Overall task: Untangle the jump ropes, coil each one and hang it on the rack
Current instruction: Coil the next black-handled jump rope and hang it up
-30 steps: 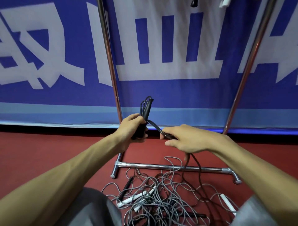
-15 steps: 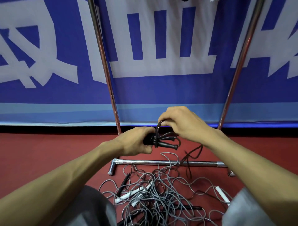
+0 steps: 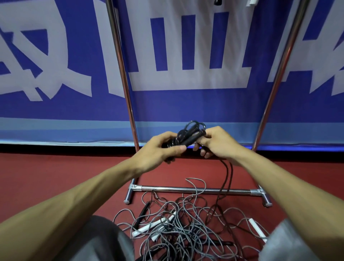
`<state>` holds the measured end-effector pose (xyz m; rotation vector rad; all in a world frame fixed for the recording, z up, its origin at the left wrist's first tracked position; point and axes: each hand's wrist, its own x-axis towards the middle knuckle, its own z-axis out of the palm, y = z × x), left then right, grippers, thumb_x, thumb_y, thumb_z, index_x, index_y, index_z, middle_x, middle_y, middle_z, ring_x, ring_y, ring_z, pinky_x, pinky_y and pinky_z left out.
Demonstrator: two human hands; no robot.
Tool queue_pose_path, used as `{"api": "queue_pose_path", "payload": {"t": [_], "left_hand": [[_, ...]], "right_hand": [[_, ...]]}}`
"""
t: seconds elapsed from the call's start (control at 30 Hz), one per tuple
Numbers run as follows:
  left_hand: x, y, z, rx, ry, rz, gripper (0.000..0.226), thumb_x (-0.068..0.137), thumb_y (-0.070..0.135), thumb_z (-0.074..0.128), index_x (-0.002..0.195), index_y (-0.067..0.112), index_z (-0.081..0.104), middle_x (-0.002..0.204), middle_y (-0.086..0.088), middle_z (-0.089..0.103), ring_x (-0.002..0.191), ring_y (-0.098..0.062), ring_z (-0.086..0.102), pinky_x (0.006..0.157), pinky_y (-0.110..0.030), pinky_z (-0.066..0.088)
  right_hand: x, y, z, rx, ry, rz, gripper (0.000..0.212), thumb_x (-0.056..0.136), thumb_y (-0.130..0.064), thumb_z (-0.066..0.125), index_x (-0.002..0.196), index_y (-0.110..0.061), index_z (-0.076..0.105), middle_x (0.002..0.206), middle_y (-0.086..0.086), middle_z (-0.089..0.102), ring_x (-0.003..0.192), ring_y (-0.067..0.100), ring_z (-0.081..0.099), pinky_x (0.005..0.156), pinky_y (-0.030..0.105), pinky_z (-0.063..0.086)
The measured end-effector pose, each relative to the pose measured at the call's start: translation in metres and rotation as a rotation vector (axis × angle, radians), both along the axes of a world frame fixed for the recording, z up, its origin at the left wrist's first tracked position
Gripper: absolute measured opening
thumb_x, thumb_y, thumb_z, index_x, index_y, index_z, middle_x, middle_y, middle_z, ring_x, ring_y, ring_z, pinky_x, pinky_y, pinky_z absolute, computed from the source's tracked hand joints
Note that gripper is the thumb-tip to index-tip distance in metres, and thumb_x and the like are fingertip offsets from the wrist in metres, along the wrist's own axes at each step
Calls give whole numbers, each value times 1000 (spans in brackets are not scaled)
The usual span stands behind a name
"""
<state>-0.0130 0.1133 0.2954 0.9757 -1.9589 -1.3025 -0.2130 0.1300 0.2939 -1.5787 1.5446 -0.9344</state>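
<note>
A black jump rope [image 3: 189, 137], partly coiled into a bundle with its handles, is held up in front of the rack. My left hand [image 3: 160, 149] grips the bundle from the left. My right hand [image 3: 216, 143] pinches the handle end from the right, and a loose black strand [image 3: 226, 178] hangs from it down to the floor. Below lies a tangled pile of grey ropes [image 3: 182, 229] with white handles [image 3: 149, 226] and black handles [image 3: 142, 214]. The chrome rack [image 3: 195, 190] stands behind the pile; its top bar is out of view.
The rack's two slanted uprights [image 3: 122, 74] [image 3: 277, 80] rise against a blue and white banner [image 3: 186, 104]. The floor is red [image 3: 55, 177]. My grey-clad knees [image 3: 96, 240] frame the pile at the bottom. Two items hang at the top edge [image 3: 217, 2].
Both hands have risen slightly with the bundle. My right hand has come down from above the coil to grip its right end, and the coil looks tighter.
</note>
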Motion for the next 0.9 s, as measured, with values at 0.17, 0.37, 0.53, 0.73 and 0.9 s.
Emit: {"api": "queue_pose_path", "payload": {"t": [0.17,0.37,0.53,0.73,0.9], "left_hand": [[3,-11,4,167,224,218,12,92,21,63,102,15,64,82,-7,66,65,-22,62,67,-32,50],[2,-17,4,258,338,317,25,94,22,62,116,31,65,87,-4,67,61,-18,60,56,-27,53],[1,-26,-8,184,178,389,30,90,19,69,119,21,64,83,-3,67,69,-18,60,58,-27,53],[3,-34,-18,-337,-445,400,54,94,34,62,144,25,44,124,-5,64,111,-27,60,91,-37,48],[5,-30,-24,-431,-718,77,53,94,37,61,141,23,42,130,-5,59,121,-27,53,97,-42,44]], "right_hand": [[19,8,3,23,31,196,22,104,-20,41,117,-16,58,66,5,59,39,10,39,37,20,34],[32,14,7,9,234,232,18,100,-26,47,111,-17,58,58,-1,46,43,14,40,41,21,35],[27,14,8,-60,492,256,15,95,-24,56,109,-21,57,66,-7,56,59,7,52,59,21,43],[21,18,4,-235,847,289,14,91,-6,48,93,-19,52,86,-6,55,83,22,59,71,40,51],[16,24,13,-400,910,317,20,95,-11,48,96,-27,60,94,-8,63,91,20,59,68,35,45]]}}
